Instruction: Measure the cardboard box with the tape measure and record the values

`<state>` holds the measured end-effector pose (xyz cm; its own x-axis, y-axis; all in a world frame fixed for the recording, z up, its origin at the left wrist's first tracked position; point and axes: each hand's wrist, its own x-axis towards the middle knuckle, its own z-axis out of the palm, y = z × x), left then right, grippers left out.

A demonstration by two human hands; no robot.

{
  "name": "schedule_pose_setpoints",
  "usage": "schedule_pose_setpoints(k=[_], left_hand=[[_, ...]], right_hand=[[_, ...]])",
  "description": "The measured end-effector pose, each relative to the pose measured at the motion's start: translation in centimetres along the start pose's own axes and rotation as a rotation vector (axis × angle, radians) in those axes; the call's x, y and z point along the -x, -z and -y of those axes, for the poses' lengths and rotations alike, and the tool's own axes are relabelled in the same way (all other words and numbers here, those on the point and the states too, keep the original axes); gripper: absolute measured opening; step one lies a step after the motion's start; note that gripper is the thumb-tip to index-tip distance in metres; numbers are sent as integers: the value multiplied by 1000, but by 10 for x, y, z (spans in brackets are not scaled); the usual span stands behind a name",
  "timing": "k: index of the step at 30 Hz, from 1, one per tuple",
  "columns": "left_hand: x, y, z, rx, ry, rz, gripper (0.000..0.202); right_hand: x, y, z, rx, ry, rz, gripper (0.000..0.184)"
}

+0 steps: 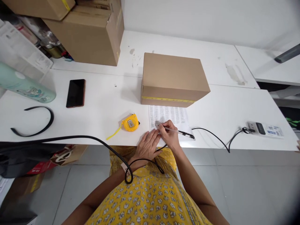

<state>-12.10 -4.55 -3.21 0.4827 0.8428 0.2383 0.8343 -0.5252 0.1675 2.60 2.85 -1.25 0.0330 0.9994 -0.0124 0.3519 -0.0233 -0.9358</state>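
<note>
- Taking the printed sheet point(182, 117) as the clock's centre, twelve pointing away from the seated person, I see it lying flat on the white tabletop point(103, 93), near the front edge.
- The right hand point(167, 132), at six o'clock, is closed round a slim pen point(185, 134) in a writing grip; its dark end slants out towards four. Whether the tip touches the paper, I can't tell.
- The left hand point(147, 145) is at seven, palm down with fingers stretched out — it grips nothing, and its fingertips lie right beside the right hand.
- At twelve a closed cardboard box point(175, 73), with yellow tape along its near side, covers the sheet's far edge.
- At nine, just off the paper, sits a yellow tape measure point(130, 122), its strap trailing towards eight.
- Further out at nine lies a black curved band point(51, 118); between nine and ten, a dark phone point(75, 93) — and beyond it a mint bottle point(28, 82).
- Well away at three, a white block point(269, 130) has a black cable point(212, 135) plugged in.
</note>
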Motion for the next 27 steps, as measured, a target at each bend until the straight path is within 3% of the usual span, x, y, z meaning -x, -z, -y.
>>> schedule_pose_setpoints(k=[9,27], left_hand=[[0,0,-1,-41,0,-16,63],[2,-5,0,-37,-2,-75,64]], right_hand=[[1,-1,0,101,11,8,27],[1,-1,-4,74,1,29,26]])
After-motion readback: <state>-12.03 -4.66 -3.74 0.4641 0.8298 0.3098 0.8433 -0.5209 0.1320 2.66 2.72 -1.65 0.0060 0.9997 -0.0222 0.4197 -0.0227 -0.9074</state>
